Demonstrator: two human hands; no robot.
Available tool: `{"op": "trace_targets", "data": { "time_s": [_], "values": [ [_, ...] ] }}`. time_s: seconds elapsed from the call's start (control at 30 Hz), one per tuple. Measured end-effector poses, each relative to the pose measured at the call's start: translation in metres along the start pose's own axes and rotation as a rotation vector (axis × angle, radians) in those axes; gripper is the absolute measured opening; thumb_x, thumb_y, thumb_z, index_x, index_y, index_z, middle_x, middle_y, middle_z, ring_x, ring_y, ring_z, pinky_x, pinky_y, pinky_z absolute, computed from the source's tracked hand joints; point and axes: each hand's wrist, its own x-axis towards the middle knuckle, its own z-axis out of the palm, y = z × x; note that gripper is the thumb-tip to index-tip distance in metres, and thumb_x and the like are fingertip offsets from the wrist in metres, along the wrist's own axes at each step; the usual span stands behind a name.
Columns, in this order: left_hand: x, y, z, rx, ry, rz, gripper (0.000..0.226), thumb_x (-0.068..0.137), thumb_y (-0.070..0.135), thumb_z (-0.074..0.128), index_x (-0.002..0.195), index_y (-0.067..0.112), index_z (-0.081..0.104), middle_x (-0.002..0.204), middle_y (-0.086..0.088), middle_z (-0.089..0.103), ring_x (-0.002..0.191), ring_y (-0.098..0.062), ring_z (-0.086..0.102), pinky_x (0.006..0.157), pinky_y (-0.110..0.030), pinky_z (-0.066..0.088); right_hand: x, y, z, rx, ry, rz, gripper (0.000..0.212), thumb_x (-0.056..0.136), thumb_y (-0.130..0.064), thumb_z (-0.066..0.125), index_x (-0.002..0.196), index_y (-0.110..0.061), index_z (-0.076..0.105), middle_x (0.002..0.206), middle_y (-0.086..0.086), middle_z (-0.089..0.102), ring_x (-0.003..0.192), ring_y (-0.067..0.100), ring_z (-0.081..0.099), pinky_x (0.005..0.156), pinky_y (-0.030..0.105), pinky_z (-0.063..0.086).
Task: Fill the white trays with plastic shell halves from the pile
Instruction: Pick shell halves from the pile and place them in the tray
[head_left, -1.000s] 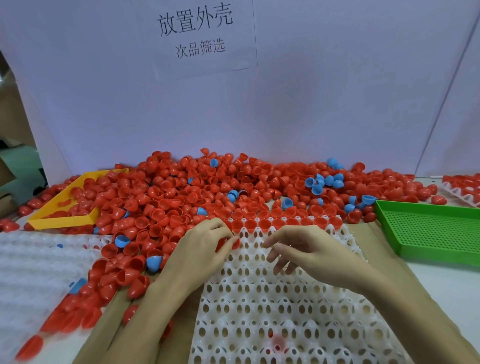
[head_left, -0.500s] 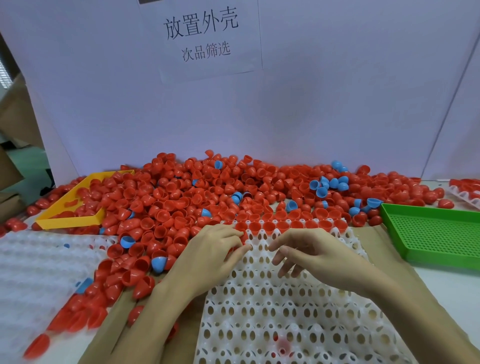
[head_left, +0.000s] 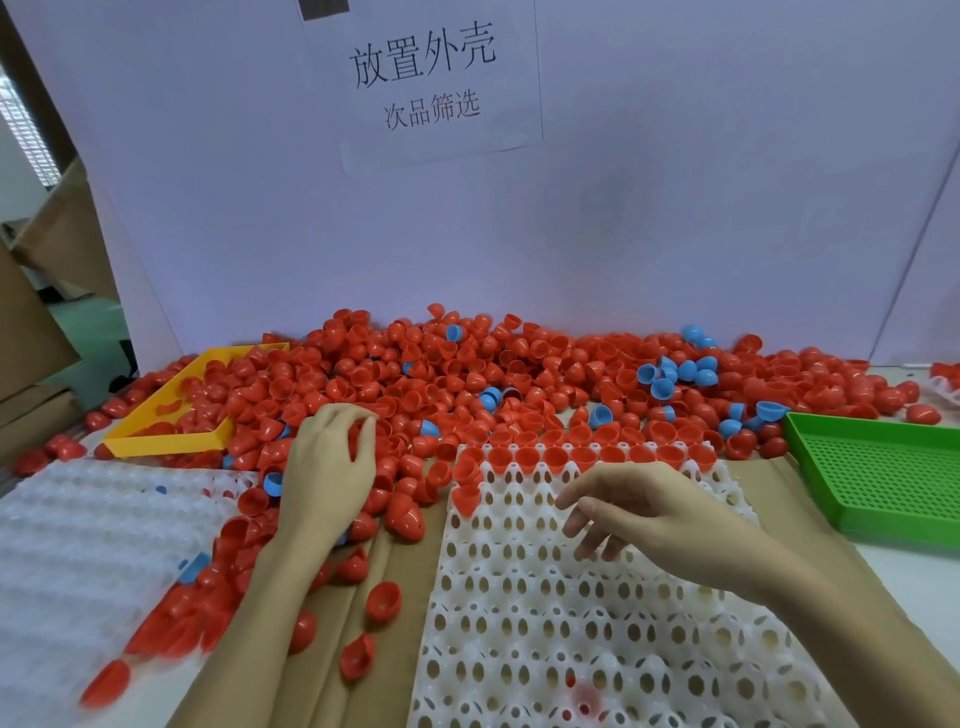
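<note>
**Red shells, one row in, most of the tray still bare**

Red plastic shell halves lie under the left hand (head_left: 332, 467), which reaches into the pile (head_left: 467, 374) with fingers curled over the shells; whether it has one pinched I cannot tell. The right hand (head_left: 649, 514) hovers over the white tray (head_left: 571, 623), fingers loosely bent and holding nothing.

By my judgement the filling has barely begun: one far row of the tray holds about nine red shells, with two more at its left edge just below. Every other pocket looks unfilled, save a blurred red spot near the bottom edge.

A second white tray (head_left: 93, 545) sits to the left, mostly bare. Counted trays: two white, one yellow tray (head_left: 166, 441), one green tray (head_left: 872, 478). Loose shells number in the hundreds, mostly red, with perhaps two dozen blue shells (head_left: 675, 371) scattered through.
</note>
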Motion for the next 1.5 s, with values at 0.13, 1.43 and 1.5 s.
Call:
{"op": "trace_targets", "data": {
  "time_s": [0.13,1.43,1.5],
  "values": [
    [-0.001,0.007,0.001,-0.104,-0.205,0.142,0.017,0.100,0.019,0.068,0.113,0.028,0.075,0.113,0.020,0.070,0.112,-0.002,0.062,0.100,-0.028,0.048,0.000,0.001,0.000,-0.009,-0.009,0.000,0.019,0.108,-0.017,0.055,0.113,-0.020,0.073,0.100,-0.004,0.079,0.089,0.015,0.078,0.077,0.026,0.061],
    [-0.002,-0.021,0.009,0.168,-0.114,-0.110,0.028,0.104,0.011,0.058,0.131,0.005,0.064,0.128,-0.016,0.065,0.123,-0.035,0.057,0.102,-0.048,0.049,0.000,0.001,0.001,-0.114,-0.047,-0.013,0.020,0.108,-0.019,0.055,0.112,-0.024,0.074,0.100,-0.007,0.079,0.092,0.010,0.077,0.079,0.027,0.061],
    [-0.001,-0.020,0.009,0.150,-0.083,-0.089,0.025,0.101,0.010,0.064,0.126,0.006,0.065,0.122,-0.014,0.063,0.118,-0.033,0.057,0.098,-0.045,0.049,0.000,0.000,0.001,-0.117,-0.047,-0.013,0.020,0.108,-0.019,0.055,0.112,-0.024,0.074,0.099,-0.007,0.079,0.091,0.010,0.077,0.080,0.028,0.061]
  ]
}}
